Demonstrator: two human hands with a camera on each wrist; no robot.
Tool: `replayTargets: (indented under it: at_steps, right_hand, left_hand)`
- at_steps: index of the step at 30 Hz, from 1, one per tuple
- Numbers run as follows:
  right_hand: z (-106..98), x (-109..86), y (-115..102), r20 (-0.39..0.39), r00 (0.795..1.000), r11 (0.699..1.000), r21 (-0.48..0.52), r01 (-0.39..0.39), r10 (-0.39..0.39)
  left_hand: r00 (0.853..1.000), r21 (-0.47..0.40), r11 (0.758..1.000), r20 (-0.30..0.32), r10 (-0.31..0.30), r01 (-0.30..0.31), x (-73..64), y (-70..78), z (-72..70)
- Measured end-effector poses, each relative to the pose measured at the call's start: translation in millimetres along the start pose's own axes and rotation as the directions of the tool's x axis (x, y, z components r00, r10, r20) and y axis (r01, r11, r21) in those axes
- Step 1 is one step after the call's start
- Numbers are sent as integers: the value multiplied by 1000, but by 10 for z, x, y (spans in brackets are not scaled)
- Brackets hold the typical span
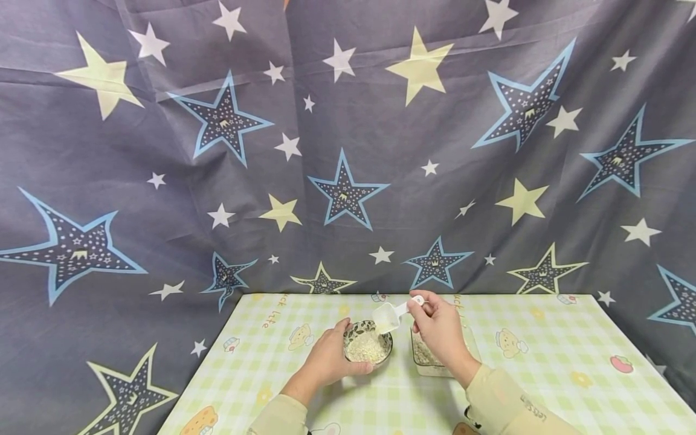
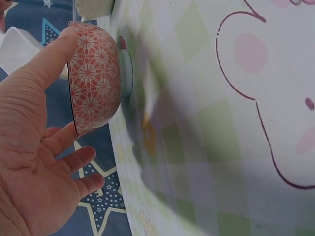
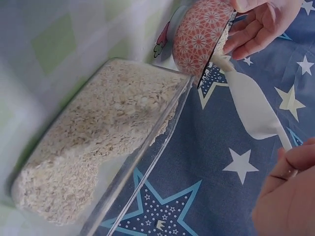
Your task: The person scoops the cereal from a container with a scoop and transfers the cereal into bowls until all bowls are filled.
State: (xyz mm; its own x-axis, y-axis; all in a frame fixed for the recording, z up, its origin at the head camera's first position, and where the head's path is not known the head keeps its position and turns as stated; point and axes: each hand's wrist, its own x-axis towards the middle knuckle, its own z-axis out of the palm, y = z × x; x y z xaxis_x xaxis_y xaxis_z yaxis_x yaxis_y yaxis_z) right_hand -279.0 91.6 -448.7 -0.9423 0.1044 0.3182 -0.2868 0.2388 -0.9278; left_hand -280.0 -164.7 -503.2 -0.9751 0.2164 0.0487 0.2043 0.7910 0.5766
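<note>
My left hand [image 1: 330,357] holds a small bowl [image 2: 96,76] by its rim, thumb on the near side and fingers round the far side. The outside of the bowl is red with white flower shapes; inside it has a dark leafy pattern and a heap of oats [image 1: 364,348]. Between thumb and fingers, my right hand [image 1: 441,331] pinches the handle of a white plastic scoop [image 1: 385,318]. The scoop tips down over the bowl's right side, and oats spill from its lip into the bowl in the right wrist view.
A clear rectangular container [image 1: 435,370] of rolled oats [image 3: 93,128] stands right of the bowl, partly hidden under my right hand. Green-and-white checked cloth [image 1: 544,374] with cartoon prints covers the table. Behind the table hangs a dark curtain [image 1: 375,133] with stars.
</note>
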Motion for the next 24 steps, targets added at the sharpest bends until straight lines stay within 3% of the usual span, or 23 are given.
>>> replayTargets:
  at_steps: [6, 10, 13, 17, 21, 24]
  right_hand:
    - [15, -36, 25, 14, 987, 984, -76, 159, -158]
    - [28, -65, 57, 34, 950, 938, -151, 311, -310]
    - [35, -90, 93, 67, 883, 860, -201, 468, -465]
    - [43, -117, 149, 139, 756, 722, -226, 654, -640]
    - [53, -143, 184, 205, 631, 576, -271, 771, -748]
    - [61, -158, 195, 240, 570, 499, -297, 814, -786]
  left_hand:
    - [1000, -5, 1000, 0, 2, -2, 11, 8, -2]
    - [1000, -8, 1000, -6, -2, 2, 9, 16, -6]
    - [1000, -2, 1000, -10, 1, -1, 1, 20, -4]
    - [1000, 9, 1000, -18, 17, -17, -10, 21, 2]
    - [999, 8, 1000, -21, 27, -27, -16, 20, 1]
    - [999, 5, 999, -17, 32, -32, -12, 19, -3]
